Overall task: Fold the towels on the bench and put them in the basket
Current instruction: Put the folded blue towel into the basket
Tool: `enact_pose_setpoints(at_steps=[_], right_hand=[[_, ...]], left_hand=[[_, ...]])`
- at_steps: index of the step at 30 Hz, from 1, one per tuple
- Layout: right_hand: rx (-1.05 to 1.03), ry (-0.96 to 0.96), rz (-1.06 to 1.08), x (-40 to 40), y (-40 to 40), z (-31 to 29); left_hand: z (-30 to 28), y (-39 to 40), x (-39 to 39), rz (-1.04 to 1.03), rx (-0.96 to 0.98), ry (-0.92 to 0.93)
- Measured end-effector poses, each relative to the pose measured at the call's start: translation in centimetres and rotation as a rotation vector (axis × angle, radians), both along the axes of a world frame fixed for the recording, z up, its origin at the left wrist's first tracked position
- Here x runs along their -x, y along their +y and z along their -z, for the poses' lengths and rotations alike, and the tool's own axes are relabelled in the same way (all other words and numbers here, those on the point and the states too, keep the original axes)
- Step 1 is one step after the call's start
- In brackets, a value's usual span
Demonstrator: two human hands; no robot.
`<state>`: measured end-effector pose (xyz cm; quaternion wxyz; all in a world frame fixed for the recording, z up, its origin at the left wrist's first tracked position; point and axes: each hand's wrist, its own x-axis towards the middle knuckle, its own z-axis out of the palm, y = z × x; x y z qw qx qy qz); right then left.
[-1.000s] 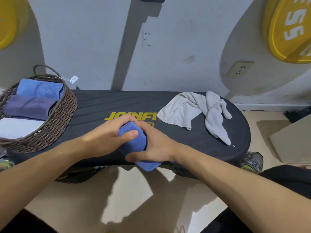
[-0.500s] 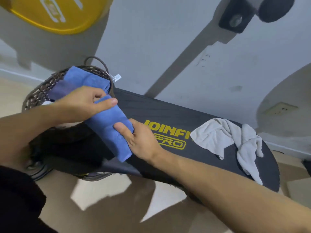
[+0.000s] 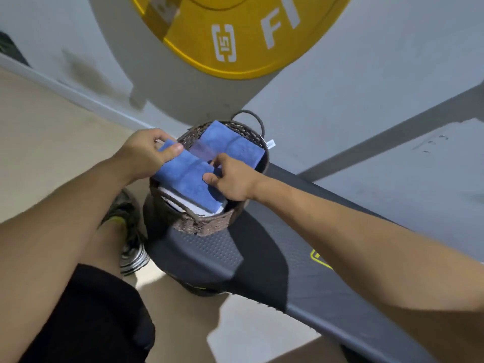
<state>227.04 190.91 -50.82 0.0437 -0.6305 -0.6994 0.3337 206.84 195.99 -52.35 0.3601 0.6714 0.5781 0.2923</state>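
Observation:
A folded blue towel [image 3: 187,180] lies across the top of the brown woven basket [image 3: 207,224], which stands on the left end of the black bench [image 3: 275,271]. My left hand [image 3: 142,157] pinches the towel's far left corner. My right hand [image 3: 231,179] grips its right edge, thumb on top. Another folded blue towel [image 3: 235,146] stands at the back of the basket, and a white towel [image 3: 183,203] shows under the one I hold. The grey towel is out of view.
A yellow weight plate [image 3: 235,35] hangs on the grey wall above the basket. My shoe [image 3: 128,231] stands on the beige floor left of the bench. The basket's handle [image 3: 251,119] sticks up at the back.
Both hands have carried the folded blue towel left from the bench's front edge and brought it over the basket. The view has swung left, so the grey towel has left the frame.

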Motion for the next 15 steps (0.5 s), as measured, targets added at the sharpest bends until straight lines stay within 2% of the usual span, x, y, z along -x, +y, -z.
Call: enact_pose_setpoints(at_steps=[3,8,10,13,15], right_hand=[[0.049,-0.091,-0.059,-0.1,0.2,0.6],[0.187,-0.041,0.036,-0.3,0.2,-0.3],[0.213,-0.089,0.037,0.2,0.3,-0.4],[0.177,-0.176,0.065,0.7,0.5,-0.4],[0.069,-0.251,0.032,0.7,0.2,-0.3]], left_hand=[[0.7,0.0,-0.5,0.038,-0.034,0.117],[1.1,0.3,-2.3,0.052,0.005,0.320],[1.2,0.3,-2.6,0.022,0.009,0.361],[0.6,-0.2,-3.3,-0.003,-0.057,0.410],[0.1,-0.4,-3.7,0.012,-0.162,0.480]])
